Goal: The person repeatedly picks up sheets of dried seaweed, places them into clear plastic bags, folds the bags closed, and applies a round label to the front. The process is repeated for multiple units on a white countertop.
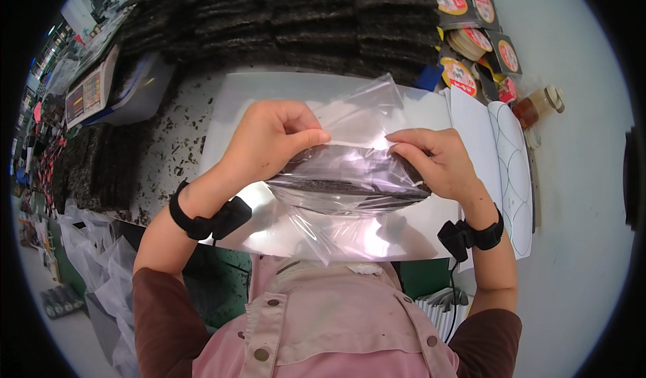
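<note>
A clear plastic bag (348, 163) with dark sheets inside, which look like dried seaweed, is spread between my two hands. Thumb and fingers of my left hand (282, 136) pinch its upper edge at the left. My right hand (436, 158) grips the same edge at the right between thumb and forefinger. Loose film (368, 105) rises beyond the pinched edge, and a crumpled tail (315, 237) hangs towards me. Below the bag lies a shiny, smooth metal-like sheet (414, 231). The hands hide both ends of the dark contents.
Tall stacks of dark seaweed sheets (313, 20) line the back. A scale (93, 95), a plastic bin (144, 90) and another dark stack (96, 166) stand left, among scattered flakes. Label rolls (459, 75), papers (474, 126) and a bottle of brown liquid (537, 106) are at the right.
</note>
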A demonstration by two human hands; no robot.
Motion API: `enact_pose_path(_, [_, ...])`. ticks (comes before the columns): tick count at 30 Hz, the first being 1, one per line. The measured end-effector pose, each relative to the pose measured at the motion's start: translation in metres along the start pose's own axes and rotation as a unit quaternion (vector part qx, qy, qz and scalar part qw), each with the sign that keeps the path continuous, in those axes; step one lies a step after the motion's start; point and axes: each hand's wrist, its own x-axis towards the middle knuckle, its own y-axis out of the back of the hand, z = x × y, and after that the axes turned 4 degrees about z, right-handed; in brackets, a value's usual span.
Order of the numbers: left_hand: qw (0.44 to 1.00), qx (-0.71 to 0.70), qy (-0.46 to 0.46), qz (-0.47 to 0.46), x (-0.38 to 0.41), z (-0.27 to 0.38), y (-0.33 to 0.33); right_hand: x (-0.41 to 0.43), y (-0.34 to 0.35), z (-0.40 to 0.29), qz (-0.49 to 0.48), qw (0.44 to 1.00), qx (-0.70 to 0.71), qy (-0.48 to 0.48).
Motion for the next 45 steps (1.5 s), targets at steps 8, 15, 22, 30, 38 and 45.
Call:
enact_pose_path(8, [0.895,0.228,-0.374,0.084,-0.027,0.015,-0.025,0.004,0.008,-0.007,-0.043,0.932,-0.243,0.267])
enact_pose_path(15, [0.819,0.308,-0.481,0.043,-0.054,0.001,-0.046,-0.002,0.014,-0.006,0.011,0.892,-0.254,0.373])
enact_pose_path(22, [0.806,0.335,-0.485,0.050,-0.047,-0.004,-0.040,-0.069,0.007,-0.019,0.054,0.983,-0.064,0.164])
enact_pose_path(30, [0.846,0.390,-0.361,0.038,-0.026,0.013,-0.023,-0.047,-0.073,-0.036,0.013,0.840,0.440,-0.317])
enact_pose_path(38, [0.949,0.202,-0.240,-0.033,0.005,0.003,-0.006,-0.039,-0.089,-0.037,0.111,0.870,0.353,-0.325])
enact_pose_path(45, [0.940,0.232,-0.250,0.013,0.008,-0.001,-0.010,-0.036,-0.030,0.004,0.333,0.922,0.197,0.026])
